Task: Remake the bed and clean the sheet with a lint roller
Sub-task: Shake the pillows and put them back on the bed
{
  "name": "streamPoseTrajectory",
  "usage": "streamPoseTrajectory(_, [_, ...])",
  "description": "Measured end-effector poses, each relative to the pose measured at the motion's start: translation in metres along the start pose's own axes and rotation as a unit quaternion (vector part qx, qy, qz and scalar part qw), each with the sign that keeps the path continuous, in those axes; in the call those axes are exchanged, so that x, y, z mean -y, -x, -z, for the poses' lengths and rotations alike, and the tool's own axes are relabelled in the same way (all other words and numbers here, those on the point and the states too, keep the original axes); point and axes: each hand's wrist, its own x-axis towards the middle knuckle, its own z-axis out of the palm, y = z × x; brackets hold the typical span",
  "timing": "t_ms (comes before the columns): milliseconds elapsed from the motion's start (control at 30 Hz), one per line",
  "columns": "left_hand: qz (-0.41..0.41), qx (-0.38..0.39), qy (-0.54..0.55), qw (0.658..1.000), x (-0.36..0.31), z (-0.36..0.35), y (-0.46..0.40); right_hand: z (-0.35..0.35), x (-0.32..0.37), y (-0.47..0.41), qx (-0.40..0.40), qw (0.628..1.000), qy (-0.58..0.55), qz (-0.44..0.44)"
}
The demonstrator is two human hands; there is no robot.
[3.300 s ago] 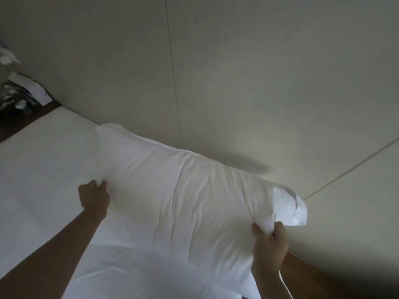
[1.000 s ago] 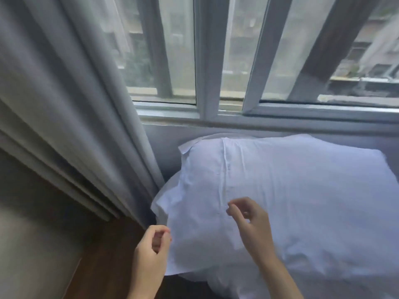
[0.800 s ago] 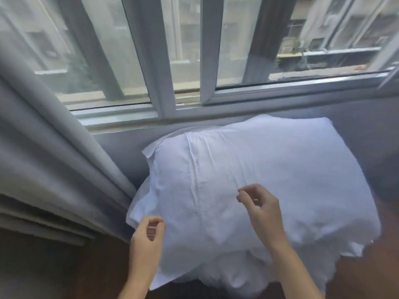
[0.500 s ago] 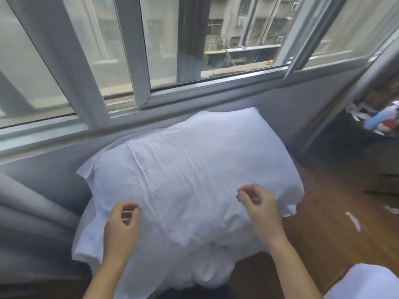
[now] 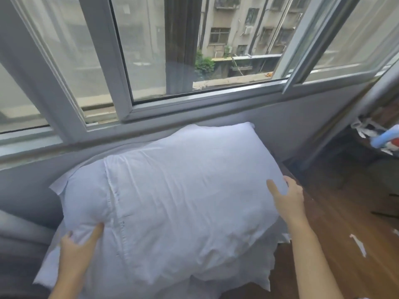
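A white pillow (image 5: 183, 190) lies on top of a heap of other white bedding (image 5: 235, 277), right below the window. My left hand (image 5: 75, 247) grips the pillow's near left end, with the thumb pressed on top and the fingers tucked under the edge. My right hand (image 5: 287, 197) clasps the right end, thumb on top and fingers wrapped round the side. No bed sheet or lint roller is in sight.
A sliding window (image 5: 127, 87) with a grey sill runs along the wall behind the pillow. A grey curtain (image 5: 19, 229) hangs at the left. Wooden floor (image 5: 345, 234) with paper scraps (image 5: 358, 244) lies to the right, and a cluttered dark shelf (image 5: 380, 137) stands at the far right.
Both hands hovered over the pillow's middle with curled fingers; now they have spread apart and taken hold of its two ends. The view has swung to the right.
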Motion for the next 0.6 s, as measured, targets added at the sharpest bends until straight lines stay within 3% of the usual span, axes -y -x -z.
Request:
streamPoseTrajectory(167, [0.032, -0.047, 0.036, 0.998, -0.013, -0.016, 0.021, -0.024, -0.001, -0.09, 0.094, 0.993, 0.001, -0.067])
streamPoseTrajectory(267, [0.036, -0.091, 0.054, 0.994, -0.028, -0.031, 0.033, -0.034, -0.001, -0.127, 0.104, 0.992, 0.052, -0.056])
streamPoseTrajectory(400, [-0.002, -0.142, 0.052, 0.989, -0.055, -0.049, 0.064, -0.032, 0.005, -0.131, 0.132, 0.991, 0.016, -0.004])
streamPoseTrajectory(600, [-0.121, -0.18, 0.057, 0.974, -0.094, -0.046, 0.105, -0.003, 0.024, -0.074, 0.001, 0.99, -0.114, 0.085])
